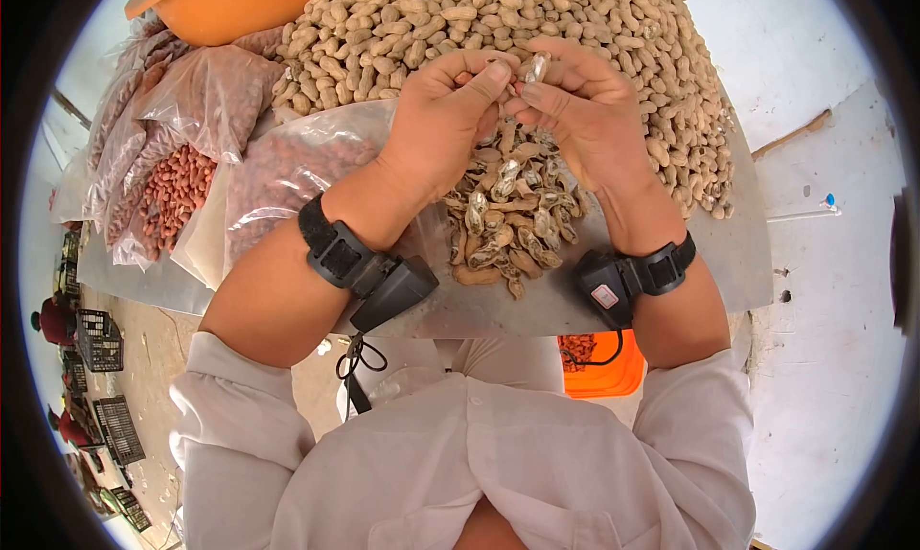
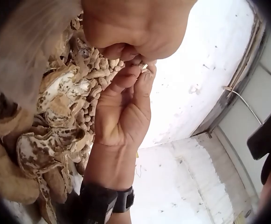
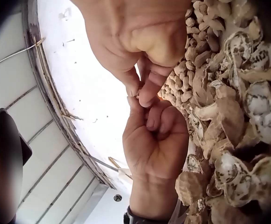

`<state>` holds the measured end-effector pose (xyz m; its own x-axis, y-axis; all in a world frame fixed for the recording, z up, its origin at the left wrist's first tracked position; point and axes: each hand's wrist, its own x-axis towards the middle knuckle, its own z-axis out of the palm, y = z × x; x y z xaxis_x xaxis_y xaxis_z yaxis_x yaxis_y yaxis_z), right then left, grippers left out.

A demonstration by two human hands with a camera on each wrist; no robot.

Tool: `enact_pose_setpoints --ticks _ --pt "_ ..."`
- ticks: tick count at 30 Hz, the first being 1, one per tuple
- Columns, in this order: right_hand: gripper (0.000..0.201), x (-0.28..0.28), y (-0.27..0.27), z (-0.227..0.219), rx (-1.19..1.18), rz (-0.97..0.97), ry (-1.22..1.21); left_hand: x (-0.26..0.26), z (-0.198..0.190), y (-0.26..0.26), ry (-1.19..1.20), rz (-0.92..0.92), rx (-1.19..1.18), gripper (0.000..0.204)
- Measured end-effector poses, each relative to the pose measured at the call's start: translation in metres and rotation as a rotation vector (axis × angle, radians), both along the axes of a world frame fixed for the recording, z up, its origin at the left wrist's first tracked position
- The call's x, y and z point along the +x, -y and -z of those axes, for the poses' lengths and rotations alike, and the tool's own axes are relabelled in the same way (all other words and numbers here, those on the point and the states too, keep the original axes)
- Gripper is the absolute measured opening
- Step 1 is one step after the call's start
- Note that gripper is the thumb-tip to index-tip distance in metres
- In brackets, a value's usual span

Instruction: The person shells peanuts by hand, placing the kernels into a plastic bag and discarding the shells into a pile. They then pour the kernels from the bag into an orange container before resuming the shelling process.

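My left hand (image 1: 436, 119) and right hand (image 1: 599, 119) meet at the near edge of the peanut heap. The right thumb and fingers pinch a split peanut shell (image 1: 537, 68), its pale inside showing. Reddish kernels (image 1: 464, 78) show at the curled fingers of the left hand, whose thumb lies over the index finger. In the left wrist view, the left hand (image 2: 135, 28) is above the right hand (image 2: 121, 114), fingertips touching. The right wrist view has the right hand (image 3: 140, 37) over the left hand (image 3: 156, 144); the fingers hide most of what they hold.
Empty shells (image 1: 508, 224) are piled below the hands on a metal table (image 1: 671, 272). Whole peanuts (image 1: 422, 23) are heaped behind. At left are bags of red kernels (image 1: 297, 162) and an orange basin (image 1: 225, 9); an orange container (image 1: 613, 368) stands below the table edge.
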<state>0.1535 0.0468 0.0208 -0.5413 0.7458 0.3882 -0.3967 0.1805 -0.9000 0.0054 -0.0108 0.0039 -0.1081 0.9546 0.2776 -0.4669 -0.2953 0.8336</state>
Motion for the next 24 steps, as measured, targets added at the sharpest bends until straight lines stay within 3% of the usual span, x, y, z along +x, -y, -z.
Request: enact_pose_setpoints --ticks 7,10,15,21,24 --pt "0.029 0.0 0.003 -0.001 0.384 0.265 0.195 0.002 -0.007 0.002 0.208 0.106 -0.161 0.017" --pt "0.026 -0.001 0.012 -0.007 0.498 0.296 0.253 -0.005 0.001 -0.003 0.393 0.296 -0.203 0.018" --pt "0.02 -0.004 0.001 0.002 0.868 0.427 0.265 -0.004 0.001 -0.004 0.405 0.252 -0.304 0.018" --pt "0.02 -0.002 -0.001 0.001 0.968 0.549 0.342 -0.003 -0.001 -0.005 0.354 0.241 -0.327 0.012" --pt "0.022 0.001 -0.004 0.004 0.755 0.563 0.357 -0.006 0.003 -0.005 0.275 0.253 -0.289 0.01"
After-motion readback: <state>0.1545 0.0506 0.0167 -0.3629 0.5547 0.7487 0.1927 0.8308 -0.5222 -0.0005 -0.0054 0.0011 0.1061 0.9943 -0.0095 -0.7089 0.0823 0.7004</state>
